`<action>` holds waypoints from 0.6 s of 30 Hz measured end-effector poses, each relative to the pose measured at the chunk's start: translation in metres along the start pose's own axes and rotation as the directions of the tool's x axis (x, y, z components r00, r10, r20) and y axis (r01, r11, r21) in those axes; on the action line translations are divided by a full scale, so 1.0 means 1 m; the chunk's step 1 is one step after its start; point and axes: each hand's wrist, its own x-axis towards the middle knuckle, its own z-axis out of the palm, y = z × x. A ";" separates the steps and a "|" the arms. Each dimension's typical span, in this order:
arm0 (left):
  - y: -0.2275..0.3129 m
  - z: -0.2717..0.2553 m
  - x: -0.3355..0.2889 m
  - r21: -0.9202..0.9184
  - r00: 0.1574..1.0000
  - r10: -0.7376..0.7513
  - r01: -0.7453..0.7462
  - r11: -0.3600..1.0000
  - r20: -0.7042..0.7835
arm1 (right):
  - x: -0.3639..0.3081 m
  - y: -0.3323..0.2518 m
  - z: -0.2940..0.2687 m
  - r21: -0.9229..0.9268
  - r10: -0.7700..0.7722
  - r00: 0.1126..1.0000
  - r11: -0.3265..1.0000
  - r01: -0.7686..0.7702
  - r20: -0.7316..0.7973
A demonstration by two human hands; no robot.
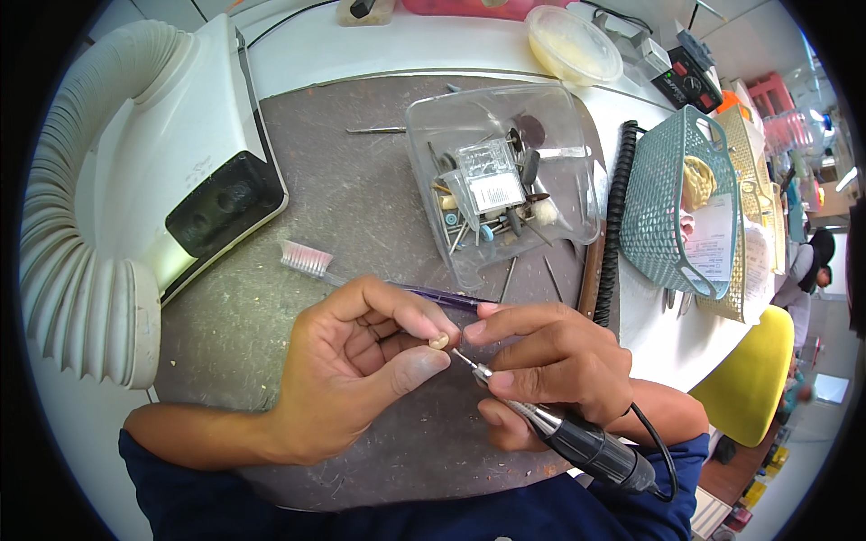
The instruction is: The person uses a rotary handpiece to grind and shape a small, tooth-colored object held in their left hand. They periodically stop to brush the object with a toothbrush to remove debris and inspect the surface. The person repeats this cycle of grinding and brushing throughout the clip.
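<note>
Above a scuffed, grey-brown board flecked with pale crumbs, the left hand pinches a small cream piece between thumb and forefinger. The right hand grasps a black-and-silver handpiece, tip just beside the piece. From that piece, a brush lies at ten o'clock, a white unit with ribbed hose beyond; a clear tray sits at one, a green basket at two. Across the room at three stands a yellow chair.
</note>
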 end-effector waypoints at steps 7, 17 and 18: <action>0.007 0.007 0.001 0.047 0.995 -0.075 0.079 0.996 -0.070 | -0.005 0.002 0.004 0.044 -0.075 0.996 0.996 0.073 0.048; 0.003 0.003 0.001 0.002 0.999 -0.040 0.040 0.999 -0.023 | -0.008 0.004 0.001 0.056 -0.066 0.994 0.997 0.061 0.084; 0.003 0.004 0.001 0.011 0.999 -0.047 0.047 0.999 -0.023 | -0.008 0.003 0.002 0.057 -0.055 0.997 0.997 0.051 0.063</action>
